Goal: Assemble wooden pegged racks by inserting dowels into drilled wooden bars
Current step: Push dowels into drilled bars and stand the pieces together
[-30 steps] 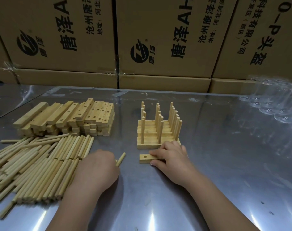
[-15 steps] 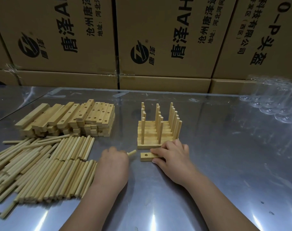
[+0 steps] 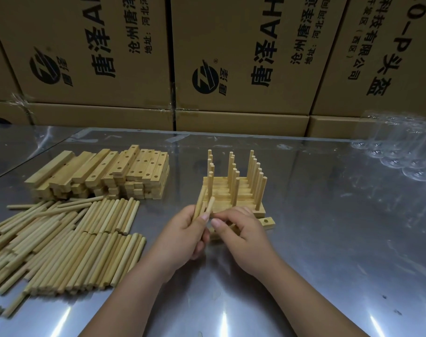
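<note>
While the left hand (image 3: 180, 239) pinches upright dowels (image 3: 199, 203) — right hand (image 3: 243, 237) just beside

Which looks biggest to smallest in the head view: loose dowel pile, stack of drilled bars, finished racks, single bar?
1. loose dowel pile
2. stack of drilled bars
3. finished racks
4. single bar, partly hidden by the right hand
The pile is nearest the camera, which may exaggerate it.

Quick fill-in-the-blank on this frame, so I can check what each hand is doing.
1. The left hand grips a few ___.
2. Partly beneath the right hand lies a single drilled ___.
3. The finished racks stand with their pegs pointing ___.
Answers: dowels; bar; up.
</note>
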